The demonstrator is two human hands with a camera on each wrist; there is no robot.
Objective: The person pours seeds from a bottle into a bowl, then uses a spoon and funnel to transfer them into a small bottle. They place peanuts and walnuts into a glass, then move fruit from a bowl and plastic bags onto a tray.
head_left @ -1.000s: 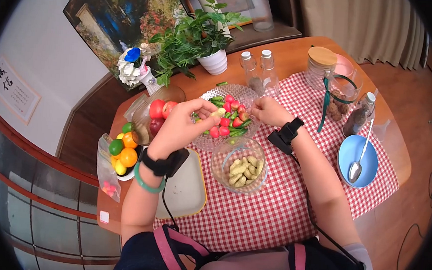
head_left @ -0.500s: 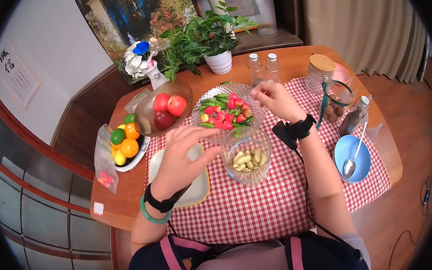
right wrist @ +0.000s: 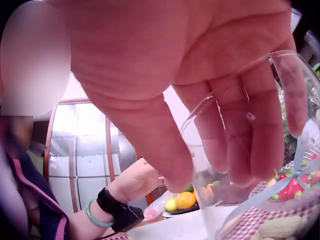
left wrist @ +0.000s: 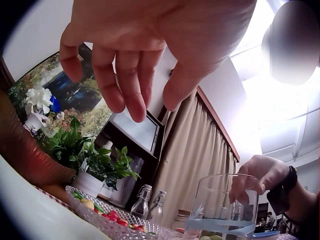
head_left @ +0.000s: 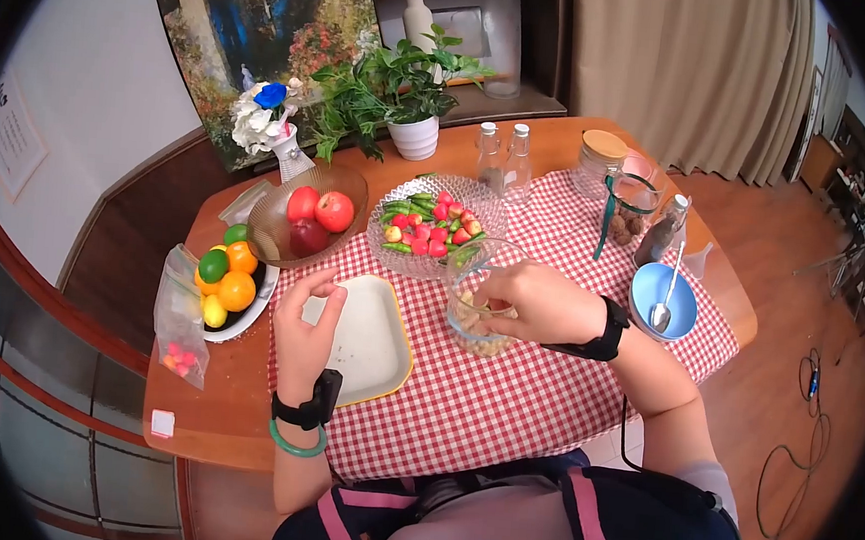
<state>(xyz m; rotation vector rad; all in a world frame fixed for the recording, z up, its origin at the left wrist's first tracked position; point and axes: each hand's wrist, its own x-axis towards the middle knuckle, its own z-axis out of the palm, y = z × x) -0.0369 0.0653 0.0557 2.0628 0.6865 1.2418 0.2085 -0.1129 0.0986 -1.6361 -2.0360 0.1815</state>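
My right hand [head_left: 541,303] reaches over the clear glass jar [head_left: 465,264], its fingers hanging down at the opening above the unshelled peanuts [head_left: 487,344]. In the right wrist view, the fingers [right wrist: 240,135] extend downward behind the glass rim, with the thumb apart from them and nothing between. A pale blue ribbon [right wrist: 265,200] circles the jar. Over the left side of the cream tray [head_left: 372,351], my left hand [head_left: 305,336] hovers with loosely bent fingers, holding nothing. Beyond the jar stands a cut-glass plate [head_left: 492,214] bearing red fruits [head_left: 420,232] and green peppers [head_left: 397,207].
At left are a brown glass bowl [head_left: 273,229] of red fruit, a plate [head_left: 260,303] of citrus and a plastic bag [head_left: 175,297]. A blue bowl [head_left: 685,313] with a spoon [head_left: 670,287], a dark-filled bottle [head_left: 661,236] and ribboned glass stand right. Potted greenery [head_left: 395,92] stands behind.
The left hand was over the cut-glass plate pinching a pale piece; it has let go and drawn back left over the tray. My right hand has moved from the plate to the jar.
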